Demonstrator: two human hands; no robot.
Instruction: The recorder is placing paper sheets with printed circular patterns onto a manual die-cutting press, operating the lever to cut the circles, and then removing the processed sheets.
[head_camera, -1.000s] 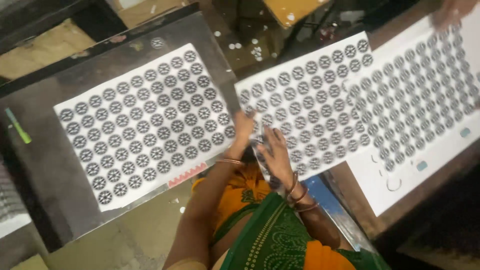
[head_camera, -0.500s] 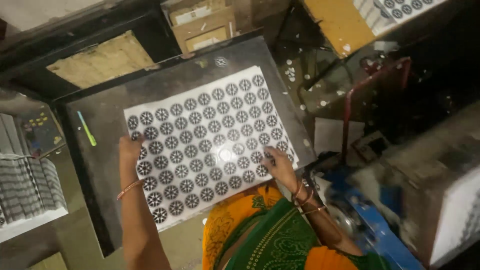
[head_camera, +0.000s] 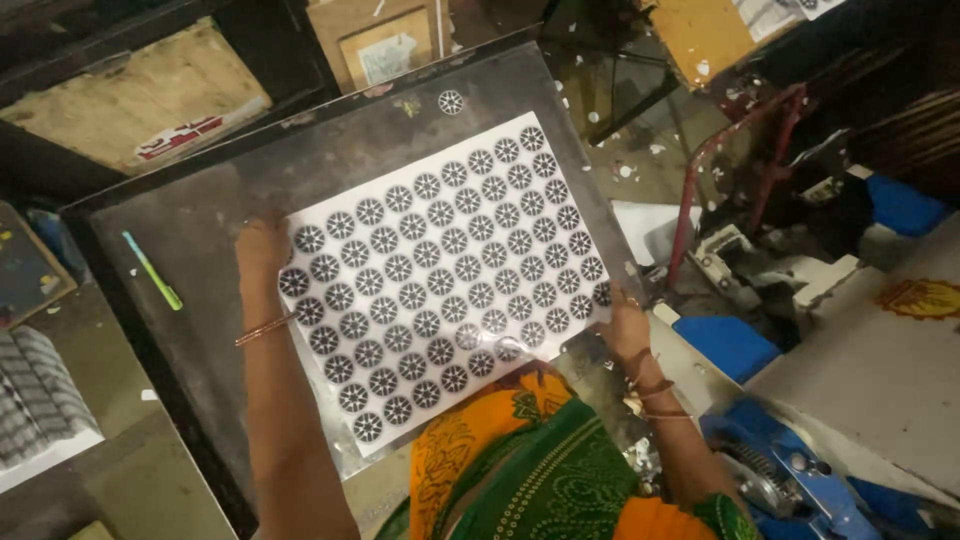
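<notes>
White patterned sheet on dark table, left hand and right hand gripping its edges, green pen nearby

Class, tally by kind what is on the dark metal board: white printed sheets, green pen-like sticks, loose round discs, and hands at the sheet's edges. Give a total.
white printed sheet: 1
green pen-like stick: 1
loose round disc: 1
Hands at the sheet's edges, left hand and right hand: 2
Total: 5
</notes>
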